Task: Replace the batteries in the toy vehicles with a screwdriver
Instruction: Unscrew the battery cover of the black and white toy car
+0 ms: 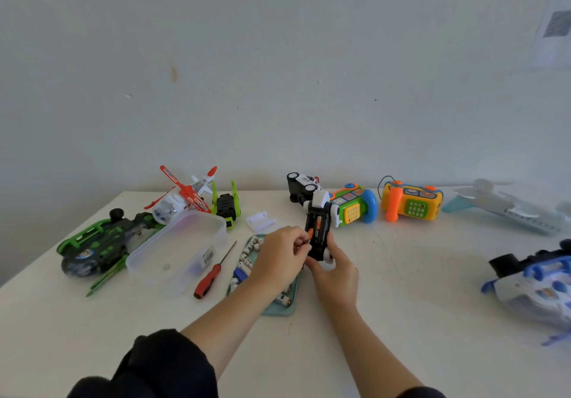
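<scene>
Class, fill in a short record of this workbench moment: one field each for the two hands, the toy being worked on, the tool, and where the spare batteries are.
left hand: pinches a battery at the toy's open compartment
right hand: grips the toy from below
toy car: black and white, underside up, batteries showing
screwdriver: red handle, lying unused on the table
spare batteries: in a teal tray under the left hand

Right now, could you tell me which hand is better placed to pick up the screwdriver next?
Probably the left hand: the screwdriver lies on its side of the table, just beyond the battery tray. The right hand grips the black-and-white toy car, steadying it.
</scene>
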`<state>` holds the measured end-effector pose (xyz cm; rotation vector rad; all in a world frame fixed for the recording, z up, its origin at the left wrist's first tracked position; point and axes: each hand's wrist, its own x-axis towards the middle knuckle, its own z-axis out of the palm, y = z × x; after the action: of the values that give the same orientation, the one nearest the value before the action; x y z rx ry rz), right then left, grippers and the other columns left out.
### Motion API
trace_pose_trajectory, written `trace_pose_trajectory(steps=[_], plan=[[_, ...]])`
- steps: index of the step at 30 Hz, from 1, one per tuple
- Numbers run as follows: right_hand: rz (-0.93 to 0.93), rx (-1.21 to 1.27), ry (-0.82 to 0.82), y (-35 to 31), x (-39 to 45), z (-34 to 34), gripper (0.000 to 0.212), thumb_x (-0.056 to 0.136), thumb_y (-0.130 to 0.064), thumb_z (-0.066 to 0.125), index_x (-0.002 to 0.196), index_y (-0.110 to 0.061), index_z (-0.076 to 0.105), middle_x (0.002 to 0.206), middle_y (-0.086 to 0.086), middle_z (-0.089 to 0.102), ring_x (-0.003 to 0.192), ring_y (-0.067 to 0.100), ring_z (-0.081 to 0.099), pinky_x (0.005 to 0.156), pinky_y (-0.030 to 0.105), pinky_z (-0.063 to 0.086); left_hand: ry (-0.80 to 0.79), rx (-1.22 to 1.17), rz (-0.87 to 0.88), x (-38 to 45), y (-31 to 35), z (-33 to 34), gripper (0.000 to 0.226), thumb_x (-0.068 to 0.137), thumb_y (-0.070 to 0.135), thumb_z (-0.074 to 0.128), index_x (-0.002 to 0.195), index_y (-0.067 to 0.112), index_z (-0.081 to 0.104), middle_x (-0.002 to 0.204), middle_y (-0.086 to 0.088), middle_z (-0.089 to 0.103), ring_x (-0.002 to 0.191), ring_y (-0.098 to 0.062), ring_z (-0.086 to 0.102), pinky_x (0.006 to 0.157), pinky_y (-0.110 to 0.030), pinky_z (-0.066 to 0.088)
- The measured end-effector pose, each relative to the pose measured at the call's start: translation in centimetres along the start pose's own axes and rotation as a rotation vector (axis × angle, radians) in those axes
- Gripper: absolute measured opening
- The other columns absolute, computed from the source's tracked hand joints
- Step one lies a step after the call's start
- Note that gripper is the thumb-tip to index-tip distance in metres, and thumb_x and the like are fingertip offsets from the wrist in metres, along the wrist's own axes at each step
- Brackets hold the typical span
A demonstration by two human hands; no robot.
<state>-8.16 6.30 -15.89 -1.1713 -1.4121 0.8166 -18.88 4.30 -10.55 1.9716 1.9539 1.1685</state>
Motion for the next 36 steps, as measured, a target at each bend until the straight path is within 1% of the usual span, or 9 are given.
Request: trace_pose_trajectory(steps=[7,11,19,23,26,29,31,34,36], plan=[[0.015,0.087,0.016,0.0,0.0,-0.1,0.065,0.072,-0.012,0.081,0.131,-0.017,0.054,0.099,-0.014,0.062,0.084,-0.028,0.045,0.073,-0.003,0.034,-0.026,-0.195,-0.219,2.3,-0.4,0.4,0.03,0.084,0.018,0.069,0.111,0.018,0.059,0.094,0.003,0.057,0.074,-0.006,0.052,0.068,-0.013,0.042],[0.042,0.151,0.016,0.0,0.0,-0.3,0.063,0.072,-0.012,0.08,0.129,-0.02,0.056,0.098,-0.029,0.056,0.088,-0.022,0.051,0.074,-0.002,0.036,-0.233,-0.453,-0.341,3.6,-0.1,0.0,0.046,0.086,0.014,0.067,0.129,0.016,0.052,0.104,0.0,0.065,0.088,-0.01,0.059,0.075,-0.024,0.044],[0.039,0.25,0.014,0.2,0.1,-0.4,0.075,0.071,-0.005,0.079,0.132,-0.031,0.044,0.097,-0.027,0.062,0.09,-0.027,0.05,0.076,-0.004,0.035,-0.319,-0.59,-0.46,4.7,-0.2,0.2,0.024,0.085,0.01,0.067,0.108,0.017,0.064,0.09,0.0,0.068,0.085,-0.013,0.06,0.064,-0.025,0.039],[0.094,0.275,0.026,0.3,1.4,-0.1,0.075,0.072,-0.007,0.079,0.137,-0.021,0.044,0.096,-0.015,0.064,0.1,0.001,0.058,0.088,0.016,0.041,-0.338,-0.394,-0.325,6.3,-1.3,-1.2,0.019,0.091,0.032,0.06,0.106,0.02,0.065,0.107,0.0,0.066,0.099,-0.013,0.058,0.071,-0.024,0.042],[0.064,0.219,0.032,0.1,2.6,0.4,0.068,0.072,-0.012,0.08,0.133,-0.019,0.052,0.091,-0.017,0.058,0.088,-0.007,0.052,0.074,0.006,0.036,-0.231,0.128,-0.263,8.5,-4.3,-2.3,0.029,0.097,0.021,0.049,0.122,0.011,0.06,0.125,-0.006,0.06,0.113,-0.019,0.055,0.092,-0.03,0.044],[0.047,0.177,0.09,0.4,2.8,0.8,0.062,0.07,-0.013,0.082,0.128,-0.02,0.058,0.084,-0.013,0.058,0.081,-0.005,0.052,0.069,0.001,0.036,-0.34,0.421,-0.307,9.6,-7.6,-2.4,0.036,0.097,0.018,0.046,0.131,0.006,0.052,0.132,-0.013,0.054,0.117,-0.029,0.053,0.094,-0.034,0.044],[0.059,0.167,0.127,0.5,2.7,0.9,0.062,0.07,-0.013,0.082,0.127,-0.018,0.059,0.082,-0.012,0.058,0.08,-0.002,0.052,0.068,0.0,0.036,-0.434,0.471,-0.334,9.7,-9.0,-2.0,0.032,0.096,0.023,0.049,0.122,0.007,0.056,0.12,-0.014,0.059,0.111,-0.03,0.055,0.085,-0.033,0.045],[0.063,0.158,0.155,0.6,2.8,0.8,0.062,0.07,-0.012,0.082,0.127,-0.014,0.058,0.081,-0.016,0.056,0.079,-0.006,0.052,0.067,0.0,0.036,-0.414,0.52,-0.341,9.5,-10.1,-1.4,0.015,0.094,0.021,0.051,0.081,0.012,0.052,0.081,-0.009,0.054,0.082,-0.027,0.054,0.065,-0.028,0.037],[0.058,0.154,0.163,0.7,2.9,0.8,0.062,0.07,-0.011,0.082,0.127,-0.013,0.059,0.081,-0.016,0.055,0.079,-0.008,0.052,0.068,0.0,0.035,-0.325,0.506,-0.339,9.2,-10.1,-1.2,0.015,0.096,0.017,0.046,0.083,0.012,0.051,0.084,-0.007,0.056,0.079,-0.025,0.051,0.065,-0.028,0.036]])
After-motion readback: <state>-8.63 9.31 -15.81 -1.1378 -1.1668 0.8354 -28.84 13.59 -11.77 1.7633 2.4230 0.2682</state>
